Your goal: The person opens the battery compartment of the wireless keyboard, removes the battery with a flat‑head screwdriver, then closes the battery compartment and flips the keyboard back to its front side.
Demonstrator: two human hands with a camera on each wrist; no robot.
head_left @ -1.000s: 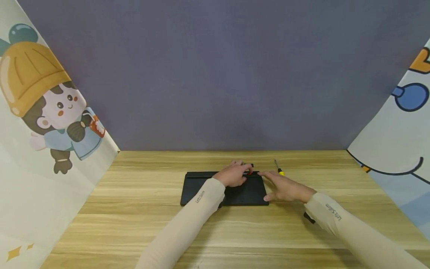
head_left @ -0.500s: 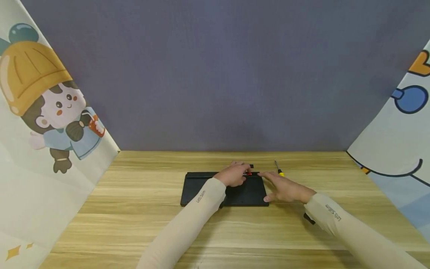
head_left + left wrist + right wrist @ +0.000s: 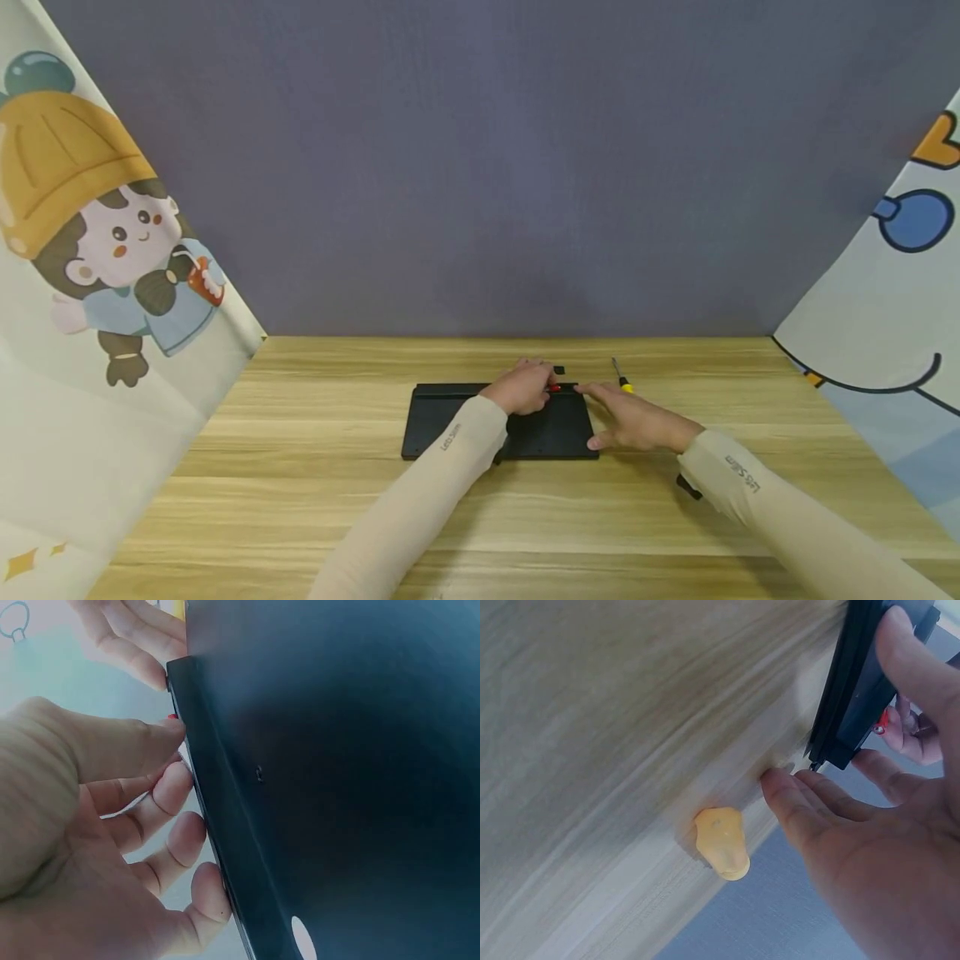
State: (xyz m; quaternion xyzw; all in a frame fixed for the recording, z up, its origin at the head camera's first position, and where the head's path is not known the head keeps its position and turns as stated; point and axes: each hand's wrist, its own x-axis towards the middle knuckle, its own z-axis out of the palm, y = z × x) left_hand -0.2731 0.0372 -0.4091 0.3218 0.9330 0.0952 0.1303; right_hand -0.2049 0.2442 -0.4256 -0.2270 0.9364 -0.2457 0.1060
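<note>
A black keyboard [image 3: 558, 437], seemingly underside up, lies on the table with its raised ridge [image 3: 453, 389] along the back. My left hand [image 3: 519, 388] reaches over that ridge. Its thumb and fingers pinch a small red battery [image 3: 554, 387] there, mostly hidden; the red end also peeks out beside the thumb in the left wrist view. At the keyboard's right end is my right hand [image 3: 633, 417], fingers extended. Its thumb touches the right edge near the front, and the fingertips rest by the back right corner.
A screwdriver with a yellow handle [image 3: 627, 387] lies behind the right hand, its shaft pointing to the back. Behind the keyboard sits a small black piece [image 3: 559, 370]. A grey panel [image 3: 480, 167] rises at the table's far edge, with printed sheets on both sides.
The left fingers have shifted slightly and curl closer around the red battery, of which less shows. The right hand and keyboard stay nearly still.
</note>
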